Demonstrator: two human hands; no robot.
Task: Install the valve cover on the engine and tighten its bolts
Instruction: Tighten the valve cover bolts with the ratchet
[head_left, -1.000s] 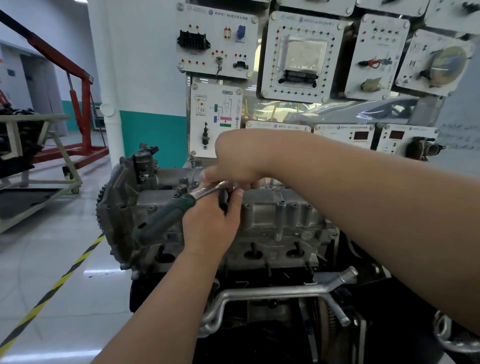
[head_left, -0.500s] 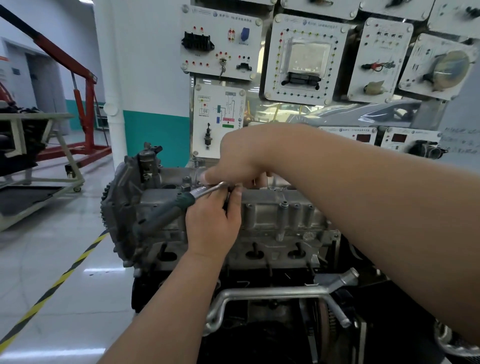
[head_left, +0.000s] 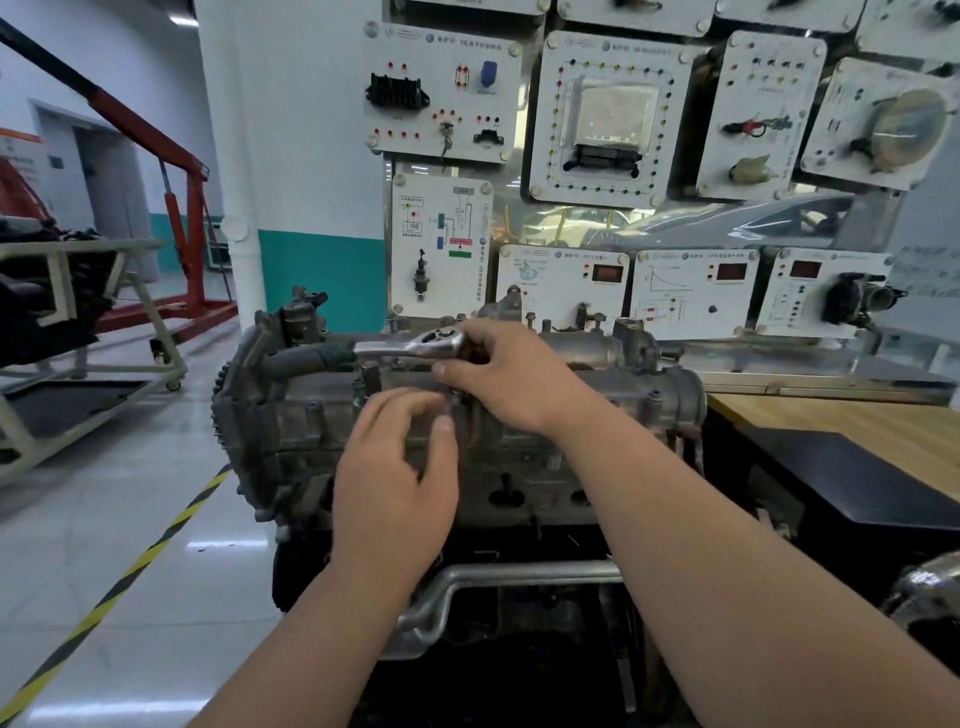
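Right hand (head_left: 514, 379) around ratchet (head_left: 415, 344) above engine (head_left: 311, 415)

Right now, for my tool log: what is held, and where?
The right hand grips the silver, dark-handled ratchet wrench by its head; left hand: cannot tell.

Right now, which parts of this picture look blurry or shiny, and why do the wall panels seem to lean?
Head view: the left hand is smeared by motion at its fingertips, while the ratchet in the right hand looks fairly sharp; bright glare streaks lie on the glossy floor; the wide-angle lens tilts the wall panels near the right edge.
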